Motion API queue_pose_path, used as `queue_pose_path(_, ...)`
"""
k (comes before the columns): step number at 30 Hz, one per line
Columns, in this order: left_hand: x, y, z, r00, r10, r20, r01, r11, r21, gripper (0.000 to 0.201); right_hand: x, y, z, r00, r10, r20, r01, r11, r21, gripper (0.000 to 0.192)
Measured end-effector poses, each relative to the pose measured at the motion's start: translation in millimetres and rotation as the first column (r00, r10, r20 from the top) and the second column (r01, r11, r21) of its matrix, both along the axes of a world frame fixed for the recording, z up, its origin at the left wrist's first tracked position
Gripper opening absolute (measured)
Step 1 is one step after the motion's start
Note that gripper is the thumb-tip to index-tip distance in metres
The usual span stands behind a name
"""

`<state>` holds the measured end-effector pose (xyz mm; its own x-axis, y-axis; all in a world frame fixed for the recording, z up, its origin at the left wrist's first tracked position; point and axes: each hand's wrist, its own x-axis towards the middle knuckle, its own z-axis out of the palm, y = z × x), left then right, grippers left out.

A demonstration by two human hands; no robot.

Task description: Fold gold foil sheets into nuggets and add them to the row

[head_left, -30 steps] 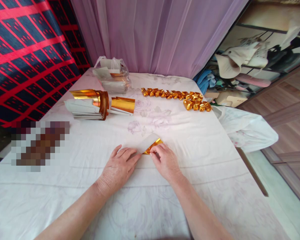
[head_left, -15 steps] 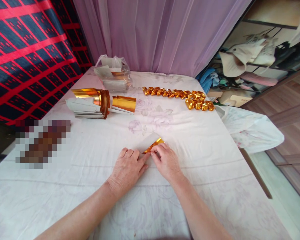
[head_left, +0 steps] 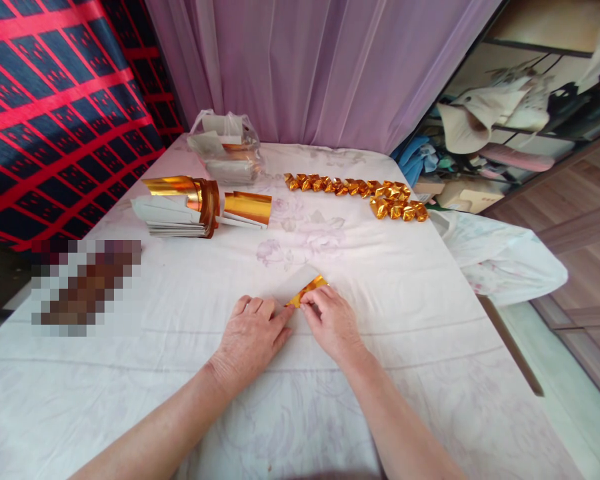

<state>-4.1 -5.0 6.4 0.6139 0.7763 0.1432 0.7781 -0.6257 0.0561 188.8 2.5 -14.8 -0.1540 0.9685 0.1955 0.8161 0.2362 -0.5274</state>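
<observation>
Two bare hands are close together at one small sheet of gold paper (head_left: 307, 288), which lies, partly folded, on the white cloth (head_left: 410, 280) in front of the person. The left hand (head_left: 253, 333) is palm down and loosely open, with fingers a little bent; its forefinger touches the lower left end of the golden fold. The right hand (head_left: 333, 320) is more closed: its thumb and forefinger meet and pinch the near edge of the fold. How firmly its other fingers press on the paper, I cannot tell.
</observation>
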Motion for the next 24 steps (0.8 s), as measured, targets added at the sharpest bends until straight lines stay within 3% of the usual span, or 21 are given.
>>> queue_pose_path(10, -4, 2, 1.0, 0.999, 0.005, 0.033, -0.005, 1.000, 0.009, 0.030, 1, 0, -0.9, 1.000, 0.012, -0.009, -0.012, 1.000, 0.015, 0.010)
queue_pose_path(24, -13, 4, -11.4, 0.980, -0.016, 0.198, 0.019, 1.000, -0.016, 0.028, -8, -2, 2.6, 0.998, -0.045, 0.038, 0.044, 0.999, 0.021, 0.007)
